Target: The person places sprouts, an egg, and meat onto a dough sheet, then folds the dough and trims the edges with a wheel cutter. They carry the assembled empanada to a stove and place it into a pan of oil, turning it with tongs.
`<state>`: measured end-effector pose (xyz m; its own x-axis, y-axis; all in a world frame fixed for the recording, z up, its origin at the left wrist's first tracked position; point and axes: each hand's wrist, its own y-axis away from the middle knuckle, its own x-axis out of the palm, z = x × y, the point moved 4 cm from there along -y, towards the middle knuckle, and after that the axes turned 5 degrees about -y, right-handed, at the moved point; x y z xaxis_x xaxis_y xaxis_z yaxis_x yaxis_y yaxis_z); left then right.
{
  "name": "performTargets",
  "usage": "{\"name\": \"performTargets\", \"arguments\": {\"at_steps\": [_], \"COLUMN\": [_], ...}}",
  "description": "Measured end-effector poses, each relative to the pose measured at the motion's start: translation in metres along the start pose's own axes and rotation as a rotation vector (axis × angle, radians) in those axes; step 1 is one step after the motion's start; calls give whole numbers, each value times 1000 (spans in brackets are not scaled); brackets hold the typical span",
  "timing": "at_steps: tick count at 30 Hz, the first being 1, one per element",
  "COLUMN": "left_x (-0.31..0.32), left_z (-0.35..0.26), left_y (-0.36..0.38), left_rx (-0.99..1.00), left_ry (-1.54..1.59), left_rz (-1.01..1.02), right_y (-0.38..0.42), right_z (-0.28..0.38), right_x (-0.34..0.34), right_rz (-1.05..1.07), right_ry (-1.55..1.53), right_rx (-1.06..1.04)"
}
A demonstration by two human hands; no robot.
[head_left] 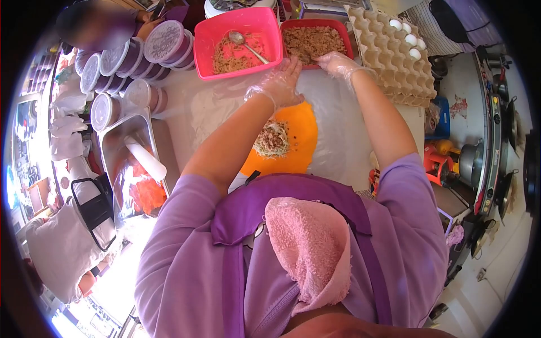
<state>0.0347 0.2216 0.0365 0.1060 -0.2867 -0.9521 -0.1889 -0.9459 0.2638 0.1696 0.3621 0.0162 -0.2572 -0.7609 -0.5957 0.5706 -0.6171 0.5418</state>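
My left hand (280, 83), in a clear plastic glove, is open with its fingers stretched out above the far edge of an orange wrapper sheet (304, 127). A small mound of shredded filling topped with brown crumbly filling (273, 138) lies on that sheet. My right hand (337, 63), also gloved, reaches over the near rim of a red tub (348, 42) holding brown crumbly filling (315, 40). Its fingers are drawn together at the filling; what they hold is hidden. Beside it, a pink-red basin (205, 39) contains pale shredded filling and a metal spoon (248, 47).
At right, an egg tray (389, 62) carries several white eggs (411, 39). Stacked lidded tubs (164, 42) stand at left, near a metal tray (169, 132) with a white cylinder (145, 159) and orange sheets. Another person (107, 28) is at the far left.
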Motion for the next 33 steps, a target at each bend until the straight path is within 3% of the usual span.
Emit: {"name": "performTargets", "arguments": {"at_steps": [3, 5, 8, 10, 14, 19, 23, 25, 29, 33], "left_x": [-1, 2, 5, 4, -6, 5, 8, 13, 7, 16], "left_z": [2, 4, 8, 5, 2, 24, 51, 60, 56, 49], "left_y": [-3, -1, 6, 21, 67, 124, 168, 189, 215, 221], "left_rx": [-8, -8, 13, 37, 19, -167, -320, -495, -544, -552], "left_ry": [10, 31, 186, 224, 364, 952, 825, 897, 761, 711], "left_rz": [-5, -13, -113, -201, -190, -180, -212, -179, -171, -178], "right_y": [-1, -1, 5, 4, 20, 51, 56, 60, 56, 75], "right_z": [-13, -24, -27, -34, -25, 2, -2, -3, -17, -7], "right_x": [3, 7, 7, 6, 4, 1, 4, 3, 7, 10], "right_rz": [10, 45, 13, 7, -47, -164, -222, -199, -175, -214], "right_ry": [-218, -589, -740, -735, -765, -748, -863, -873, -988, -909], "right_rx": [37, 45, 94, 105, 132, 178, 242, 243, 223, 221]}}
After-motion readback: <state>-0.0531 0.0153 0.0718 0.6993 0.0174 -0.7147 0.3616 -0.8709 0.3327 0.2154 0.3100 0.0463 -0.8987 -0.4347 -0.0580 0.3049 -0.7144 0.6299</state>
